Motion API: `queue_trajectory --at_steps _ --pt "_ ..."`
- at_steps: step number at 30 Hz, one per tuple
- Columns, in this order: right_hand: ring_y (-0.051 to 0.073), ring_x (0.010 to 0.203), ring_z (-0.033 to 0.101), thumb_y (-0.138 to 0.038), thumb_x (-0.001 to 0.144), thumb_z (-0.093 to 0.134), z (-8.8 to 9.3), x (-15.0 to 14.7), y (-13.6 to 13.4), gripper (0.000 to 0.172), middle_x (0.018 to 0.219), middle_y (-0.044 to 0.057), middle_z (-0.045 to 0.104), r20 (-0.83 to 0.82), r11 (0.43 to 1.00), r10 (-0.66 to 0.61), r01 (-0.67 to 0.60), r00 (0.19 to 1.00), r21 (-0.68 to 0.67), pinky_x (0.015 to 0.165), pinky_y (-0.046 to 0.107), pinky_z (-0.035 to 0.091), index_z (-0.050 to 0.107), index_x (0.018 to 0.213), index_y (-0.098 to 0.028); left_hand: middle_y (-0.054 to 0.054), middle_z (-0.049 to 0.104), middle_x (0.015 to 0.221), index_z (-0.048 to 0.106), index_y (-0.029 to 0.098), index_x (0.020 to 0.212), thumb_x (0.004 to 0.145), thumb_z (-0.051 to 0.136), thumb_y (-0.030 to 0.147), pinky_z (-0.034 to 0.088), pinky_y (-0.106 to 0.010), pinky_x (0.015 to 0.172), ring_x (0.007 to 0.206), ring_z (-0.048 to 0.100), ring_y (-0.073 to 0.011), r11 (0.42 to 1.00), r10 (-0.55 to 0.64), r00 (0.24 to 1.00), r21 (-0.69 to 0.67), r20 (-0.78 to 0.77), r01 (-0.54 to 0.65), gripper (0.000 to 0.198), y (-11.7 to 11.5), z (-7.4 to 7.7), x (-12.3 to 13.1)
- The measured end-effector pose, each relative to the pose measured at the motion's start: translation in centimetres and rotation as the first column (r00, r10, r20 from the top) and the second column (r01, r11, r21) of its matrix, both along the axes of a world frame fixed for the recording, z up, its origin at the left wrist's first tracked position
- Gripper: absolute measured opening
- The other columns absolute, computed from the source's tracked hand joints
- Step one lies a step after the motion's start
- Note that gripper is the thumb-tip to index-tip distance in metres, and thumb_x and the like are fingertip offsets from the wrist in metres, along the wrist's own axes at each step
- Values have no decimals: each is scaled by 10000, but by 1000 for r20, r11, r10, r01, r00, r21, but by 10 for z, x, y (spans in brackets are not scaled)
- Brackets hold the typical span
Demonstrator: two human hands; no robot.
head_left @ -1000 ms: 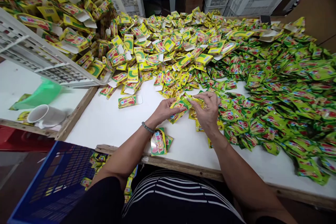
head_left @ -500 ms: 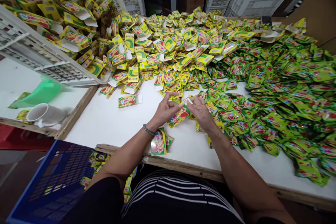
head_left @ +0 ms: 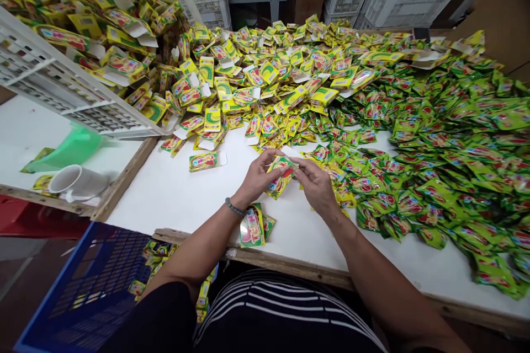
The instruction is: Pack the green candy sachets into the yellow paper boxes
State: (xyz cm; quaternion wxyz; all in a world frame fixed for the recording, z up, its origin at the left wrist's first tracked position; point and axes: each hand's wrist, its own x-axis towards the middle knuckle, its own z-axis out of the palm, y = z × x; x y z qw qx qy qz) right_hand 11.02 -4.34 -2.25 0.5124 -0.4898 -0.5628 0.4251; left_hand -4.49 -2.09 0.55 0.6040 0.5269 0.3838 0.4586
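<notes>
A small yellow-green printed box (head_left: 278, 183) is held upright between both hands, just above the white tabletop. My left hand (head_left: 257, 177) grips its left side, thumb across the printed face and fingers behind. With thumb and index finger pinched, my right hand (head_left: 318, 183) holds the top right end of the box, where a white flap (head_left: 291, 152) stands up. Whether a sachet is also between those fingers I cannot make out. Close to my left wrist lie a larger printed carton (head_left: 252, 226) and a green packet (head_left: 269, 225) partly under it.
Green sachets (head_left: 414, 176) heap on the right; small yellow boxes (head_left: 290, 66) pile at the back. A white crate (head_left: 83, 96) of boxes leans at left. A single box (head_left: 202, 161), a mug (head_left: 77, 181), a green scoop-like piece (head_left: 70, 149) and a blue basket (head_left: 83, 281) are also near.
My hands have tilted the small box so more of its face shows. The white flap now stands up behind my right fingers, which have shifted along the box's top end.
</notes>
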Motion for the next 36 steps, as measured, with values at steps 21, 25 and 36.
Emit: queue_trajectory --at_steps 21,25,36 --pt "193 766 664 -473 799 625 6 8 0 283 865 30 743 69 999 -5 9 998 -53 741 346 535 743 885 -230 74 618 656 426 208 981 593 830 353 410 -170 515 503 547 -58 989 -1 999 -145 -40 -4 579 0 -2 -1" --pt "190 724 672 -475 732 699 0 6 3 295 811 32 751 -116 986 -79 60 990 -157 709 335 538 752 848 -209 51 648 682 447 191 972 571 845 359 424 -172 515 517 568 -66 985 -5 999 -173 -48 -3 589 -2 2 2" --pt "208 860 686 -388 769 690 5 16 0 178 872 19 762 -101 994 54 -63 993 -89 834 371 530 775 831 -245 33 660 659 488 173 971 624 813 423 384 -177 499 510 558 -72 986 -10 1000 -167 12 12 537 -3 2 -1"
